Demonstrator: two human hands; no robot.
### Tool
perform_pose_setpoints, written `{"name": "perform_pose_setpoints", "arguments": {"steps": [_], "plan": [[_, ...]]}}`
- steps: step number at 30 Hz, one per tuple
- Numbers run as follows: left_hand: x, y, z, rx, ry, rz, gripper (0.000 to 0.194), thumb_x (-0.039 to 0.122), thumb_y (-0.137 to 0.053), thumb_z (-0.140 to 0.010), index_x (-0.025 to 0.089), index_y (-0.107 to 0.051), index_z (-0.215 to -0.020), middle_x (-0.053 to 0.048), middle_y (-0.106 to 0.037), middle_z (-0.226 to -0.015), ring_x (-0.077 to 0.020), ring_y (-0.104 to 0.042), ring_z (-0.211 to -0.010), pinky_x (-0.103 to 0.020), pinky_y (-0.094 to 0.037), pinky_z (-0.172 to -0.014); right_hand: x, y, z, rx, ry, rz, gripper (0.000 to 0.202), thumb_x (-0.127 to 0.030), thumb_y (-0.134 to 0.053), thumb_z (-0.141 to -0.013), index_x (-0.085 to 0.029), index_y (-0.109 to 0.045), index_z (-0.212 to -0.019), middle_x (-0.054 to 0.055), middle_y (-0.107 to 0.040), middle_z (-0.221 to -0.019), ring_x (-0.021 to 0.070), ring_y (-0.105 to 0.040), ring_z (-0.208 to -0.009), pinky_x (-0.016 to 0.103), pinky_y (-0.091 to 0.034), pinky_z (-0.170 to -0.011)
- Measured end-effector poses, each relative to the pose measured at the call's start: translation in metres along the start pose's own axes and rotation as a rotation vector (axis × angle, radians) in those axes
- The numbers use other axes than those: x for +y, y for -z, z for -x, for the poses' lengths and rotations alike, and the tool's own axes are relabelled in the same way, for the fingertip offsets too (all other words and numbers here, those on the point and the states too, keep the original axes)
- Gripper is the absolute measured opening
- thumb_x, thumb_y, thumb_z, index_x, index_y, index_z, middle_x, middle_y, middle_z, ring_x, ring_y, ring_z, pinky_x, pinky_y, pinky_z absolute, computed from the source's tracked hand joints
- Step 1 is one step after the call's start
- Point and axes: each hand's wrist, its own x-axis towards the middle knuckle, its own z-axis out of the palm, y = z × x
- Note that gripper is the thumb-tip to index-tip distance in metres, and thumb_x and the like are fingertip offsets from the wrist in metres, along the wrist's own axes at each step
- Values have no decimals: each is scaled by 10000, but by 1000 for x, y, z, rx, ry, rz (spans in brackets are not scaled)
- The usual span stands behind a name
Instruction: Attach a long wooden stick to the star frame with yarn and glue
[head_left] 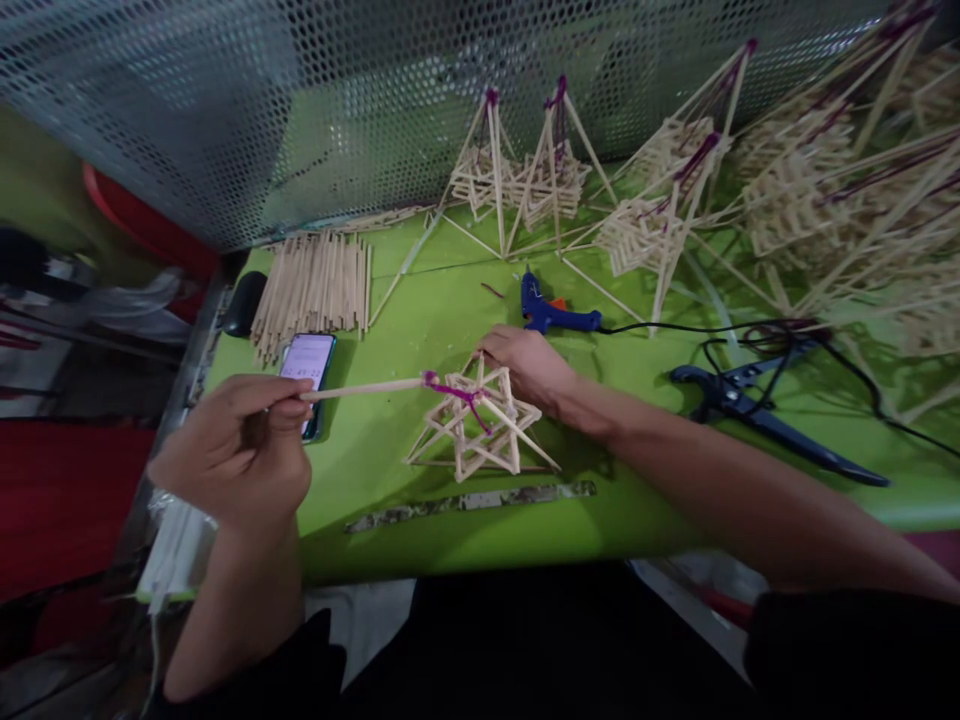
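Note:
Between thumb and fingers, my left hand [244, 440] pinches one end of a thin wooden stick [367, 388]. It extends right, nearly level, to a purple-wrapped end above a small frame [491, 425] of crossed wooden sticks. A purple cord [457, 392] runs from that end onto the frame. On the frame's far side, my right hand [525, 362] is closed on it; some fingertips are hidden. Just behind this hand lies a blue glue gun [551, 308]. In front of the frame is a flat, stained strip [472, 502].
A pile of loose sticks [311, 285] lies back left, beside a phone [309, 375]. Several finished-looking stick structures [555, 185] stand along the perforated metal panel [360, 110]. A dark-handled cutter [772, 415] and the glue gun's cable [675, 325] lie to the right.

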Motion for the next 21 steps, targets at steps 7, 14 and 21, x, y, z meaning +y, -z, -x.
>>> {"name": "perform_pose_setpoints", "arguments": {"steps": [7, 14, 21], "plan": [[3, 1, 0, -14, 12, -8, 82, 252, -954, -956, 262, -966, -1037, -50, -867, -843, -200, -772, -674, -341, -549, -618, -1, -3, 3, 49, -6, -51, 266, -72, -600, -1173, -113, -818, -1026, 115, -801, -1025, 175, -677, -850, 304, -549, -785], [8, -2, 4, -32, 32, 22, 59, 279, -942, -1038, 247, -963, -1082, -62, -872, -877, -174, -767, -684, -328, -557, -621, 4, -9, 3, 99, 19, -121, 317, -84, -570, -1181, -132, -818, -989, 112, -809, -1016, 182, -678, -868, 317, -563, -826], [10, -5, 7, -32, 80, -1, 135, 411, -907, -1067, 282, -930, -1038, -45, -870, -880, -210, -770, -684, -389, -622, -649, 8, -10, 5, 124, 23, -162, 299, -130, -580, -1184, -149, -813, -998, 90, -806, -998, 171, -675, -862, 311, -557, -842]]}}
